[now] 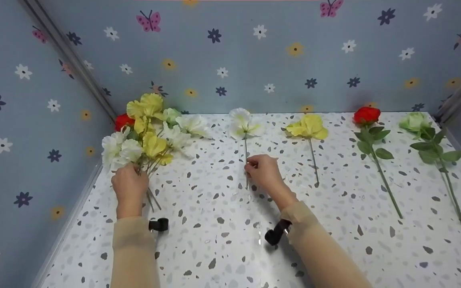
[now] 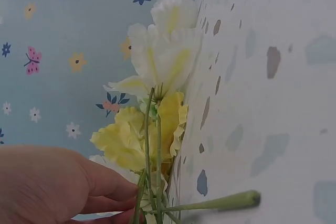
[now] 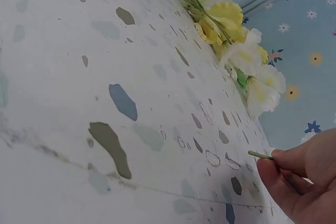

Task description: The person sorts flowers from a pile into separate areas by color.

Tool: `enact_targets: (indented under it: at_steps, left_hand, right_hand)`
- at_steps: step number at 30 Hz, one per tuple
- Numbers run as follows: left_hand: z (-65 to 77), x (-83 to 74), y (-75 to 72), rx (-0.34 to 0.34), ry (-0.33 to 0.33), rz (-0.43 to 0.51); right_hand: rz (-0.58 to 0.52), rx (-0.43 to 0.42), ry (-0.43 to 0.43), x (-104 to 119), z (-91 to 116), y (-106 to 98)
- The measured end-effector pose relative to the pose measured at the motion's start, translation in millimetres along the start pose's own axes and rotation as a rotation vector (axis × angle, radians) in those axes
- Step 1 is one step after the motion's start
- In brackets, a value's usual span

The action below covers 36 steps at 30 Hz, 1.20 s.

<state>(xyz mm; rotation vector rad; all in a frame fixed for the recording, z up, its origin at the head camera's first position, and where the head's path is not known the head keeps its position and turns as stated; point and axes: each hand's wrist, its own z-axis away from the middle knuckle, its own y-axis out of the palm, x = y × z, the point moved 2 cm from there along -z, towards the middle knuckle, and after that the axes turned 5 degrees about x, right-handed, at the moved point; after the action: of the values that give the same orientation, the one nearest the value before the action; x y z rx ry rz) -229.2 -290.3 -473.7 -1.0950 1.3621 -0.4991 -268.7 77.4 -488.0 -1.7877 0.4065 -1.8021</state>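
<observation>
At the left of the head view, my left hand point(image 1: 130, 186) grips the stems of a bunch of artificial flowers. White blooms point(image 1: 114, 150), yellow blooms point(image 1: 153, 145), a red rose point(image 1: 123, 121) and a pale green bloom point(image 1: 171, 116) make up the bunch. Crossed green stems point(image 2: 159, 156) rise past the fingers in the left wrist view. Mid-table, my right hand point(image 1: 265, 172) pinches the thin stem of a single white flower point(image 1: 245, 124) between thumb and fingertips. Its stem end point(image 3: 259, 155) pokes out of the pinch in the right wrist view.
Right of my right hand lie a yellow flower point(image 1: 308, 127), a red rose point(image 1: 367, 116) and a pale green rose point(image 1: 416, 122), spaced apart on the speckled white table point(image 1: 214, 248). Patterned blue walls point(image 1: 246, 60) enclose the back and sides.
</observation>
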Motion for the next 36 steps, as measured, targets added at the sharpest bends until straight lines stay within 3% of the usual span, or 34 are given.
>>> enact_targets:
  at_steps: [9, 18, 26, 36]
  left_hand:
    - [2.5, -11.6, 4.3, 0.007, 0.033, 0.000]
    - [1.9, -9.5, 7.9, 0.007, 0.029, -0.012]
    - [3.7, -9.1, 6.8, -0.066, 0.037, -0.017]
    - [2.1, -14.0, 1.1, -0.014, -0.038, 0.017]
  right_hand:
    - [0.095, -0.020, -0.018, 1.5, 2.3, 5.7]
    - [0.076, -0.013, -0.043, 0.3, 5.4, 3.8]
    - [0.071, 0.013, -0.052, 1.4, 9.7, 0.9]
    - [0.066, 0.029, -0.052, -4.2, 14.5, 0.9]
